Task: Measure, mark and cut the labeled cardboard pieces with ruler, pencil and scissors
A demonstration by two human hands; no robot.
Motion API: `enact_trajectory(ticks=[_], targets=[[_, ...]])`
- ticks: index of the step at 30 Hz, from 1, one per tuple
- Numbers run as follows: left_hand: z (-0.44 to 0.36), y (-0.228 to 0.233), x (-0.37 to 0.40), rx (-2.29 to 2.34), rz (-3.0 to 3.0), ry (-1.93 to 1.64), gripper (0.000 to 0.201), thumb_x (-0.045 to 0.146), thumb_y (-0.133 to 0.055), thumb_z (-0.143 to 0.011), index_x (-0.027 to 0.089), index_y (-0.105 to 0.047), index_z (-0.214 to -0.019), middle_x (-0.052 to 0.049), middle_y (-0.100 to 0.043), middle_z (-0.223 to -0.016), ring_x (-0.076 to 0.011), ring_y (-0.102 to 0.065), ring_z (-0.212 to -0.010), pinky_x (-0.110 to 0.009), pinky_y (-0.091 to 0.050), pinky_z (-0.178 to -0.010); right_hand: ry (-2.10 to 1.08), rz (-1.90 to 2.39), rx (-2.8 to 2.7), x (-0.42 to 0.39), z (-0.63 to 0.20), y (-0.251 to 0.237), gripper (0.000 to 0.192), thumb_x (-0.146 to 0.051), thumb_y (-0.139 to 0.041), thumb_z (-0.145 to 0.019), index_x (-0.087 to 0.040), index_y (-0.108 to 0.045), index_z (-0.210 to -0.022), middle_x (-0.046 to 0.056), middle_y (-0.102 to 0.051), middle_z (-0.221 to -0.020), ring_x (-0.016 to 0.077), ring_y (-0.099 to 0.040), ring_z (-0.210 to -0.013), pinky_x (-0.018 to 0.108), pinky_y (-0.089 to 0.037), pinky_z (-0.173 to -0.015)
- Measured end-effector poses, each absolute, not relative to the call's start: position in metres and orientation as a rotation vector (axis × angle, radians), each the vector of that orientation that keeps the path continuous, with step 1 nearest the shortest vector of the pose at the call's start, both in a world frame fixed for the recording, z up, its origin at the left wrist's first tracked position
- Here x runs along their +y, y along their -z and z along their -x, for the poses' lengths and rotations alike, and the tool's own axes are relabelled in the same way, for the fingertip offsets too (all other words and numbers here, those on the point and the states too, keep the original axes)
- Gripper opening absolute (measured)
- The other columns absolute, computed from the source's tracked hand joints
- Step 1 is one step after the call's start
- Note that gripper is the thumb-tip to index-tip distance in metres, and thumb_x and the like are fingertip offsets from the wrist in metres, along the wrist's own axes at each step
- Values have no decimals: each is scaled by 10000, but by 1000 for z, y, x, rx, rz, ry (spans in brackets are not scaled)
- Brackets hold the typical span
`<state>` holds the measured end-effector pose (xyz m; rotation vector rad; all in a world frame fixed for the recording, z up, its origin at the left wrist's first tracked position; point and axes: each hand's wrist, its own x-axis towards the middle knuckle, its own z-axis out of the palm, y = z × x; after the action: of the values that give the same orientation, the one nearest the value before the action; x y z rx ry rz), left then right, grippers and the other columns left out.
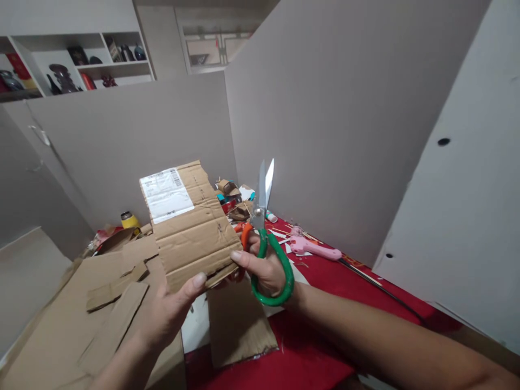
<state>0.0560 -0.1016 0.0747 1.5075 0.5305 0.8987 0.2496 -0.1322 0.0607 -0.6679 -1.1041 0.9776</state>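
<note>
Grey walls (325, 108) rise beyond the hands around a cramped corner. Directly between the hands, tilted up off the desk (317, 330), is the cardboard (195, 238). It looks light and fairly stiff, though its creases would probably fold under pressure; the glossy label (168, 196) may be slicker than the bare face. Its near edge seems the best hold. The left hand (173, 309) pinches there, thumb on top, fingers hidden; the right hand (266, 268) pinches the near right corner, with the scissors (259, 208) looped on it, points up, blades slightly parted. Scraps (60, 303) spread left of the hands. Right of them, a pink glue gun (317, 249) lies on red cloth; far beyond, upper left, are shelves (114, 66).
</note>
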Motion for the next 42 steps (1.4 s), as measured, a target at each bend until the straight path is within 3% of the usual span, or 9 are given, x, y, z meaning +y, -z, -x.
enact_trajectory(ticks=[9,12,15,21,26,29,35,38,42], targets=[[-43,-87,-103,384,-1745,-709,438,515,-611,-875,210,-707,-1174,-99,-685,-1268,-343,-541,-1277,-483,-421,-1075,-1112,593,-1178,-138,-245,-67,364,-484,-752,-705,-160,-595,-762,-6,-599,-560,109,-555,-418,193,-458,-386],[-50,-79,-110,613,-1713,-907,453,591,-640,-823,241,-740,-1094,-74,-734,-1170,-330,-619,-1180,-475,-470,-1039,-1195,559,-1257,-139,-240,-62,382,-502,-757,-704,-149,-620,-754,17,-617,-641,109,-554,-468,189,-459,-382],[-63,-67,-119,879,-1639,-1177,460,596,-741,-721,268,-748,-1044,-42,-738,-1160,-314,-624,-1171,-456,-426,-1095,-1237,615,-1350,-136,-236,-50,382,-482,-787,-694,-134,-629,-688,24,-609,-665,102,-550,-493,190,-476,-413],[-68,-61,-125,1061,-1510,-1273,297,489,-757,-740,241,-760,-905,-46,-759,-1091,-308,-619,-1190,-471,-338,-1155,-1186,675,-1418,-134,-233,-41,460,-572,-744,-745,-130,-629,-691,13,-582,-653,90,-511,-494,198,-460,-436],[-62,-65,-116,1110,-1388,-1335,371,478,-799,-695,237,-764,-975,-53,-751,-1126,-322,-593,-1228,-495,-294,-1175,-1082,805,-1412,-143,-232,-50,445,-573,-712,-786,-143,-597,-797,-25,-544,-608,89,-498,-488,196,-443,-444],[-58,-71,-109,1071,-1345,-1353,406,530,-776,-711,214,-774,-967,-71,-761,-1098,-341,-617,-1193,-517,-344,-1144,-1065,823,-1318,-145,-232,-49,471,-621,-668,-805,-168,-555,-860,-53,-511,-592,87,-476,-461,204,-459,-441],[-46,-81,-93,986,-1323,-1462,417,534,-762,-732,171,-784,-936,-88,-772,-1053,-347,-643,-1151,-509,-422,-1088,-1365,681,-1484,-155,-229,-38,667,-796,-529,-786,-146,-575,-925,-45,-505,-556,67,-418,-400,174,-359,-390],[-37,-79,-88,967,-1327,-1533,388,500,-762,-751,193,-775,-988,-68,-767,-1069,-327,-618,-1194,-505,-406,-1105,-1517,705,-1717,-162,-224,-32,764,-876,-446,-753,-138,-581,-897,-22,-514,-574,71,-443,-425,166,-348,-396],[-26,-78,-79,907,-1371,-1589,392,476,-747,-775,222,-747,-1074,-43,-763,-1075,-301,-558,-1272,-503,-368,-1135,-1441,731,-1873,-165,-216,-26,826,-910,-333,-761,-132,-602,-836,-10,-500,-558,86,-456,-464,186,-378,-446]])
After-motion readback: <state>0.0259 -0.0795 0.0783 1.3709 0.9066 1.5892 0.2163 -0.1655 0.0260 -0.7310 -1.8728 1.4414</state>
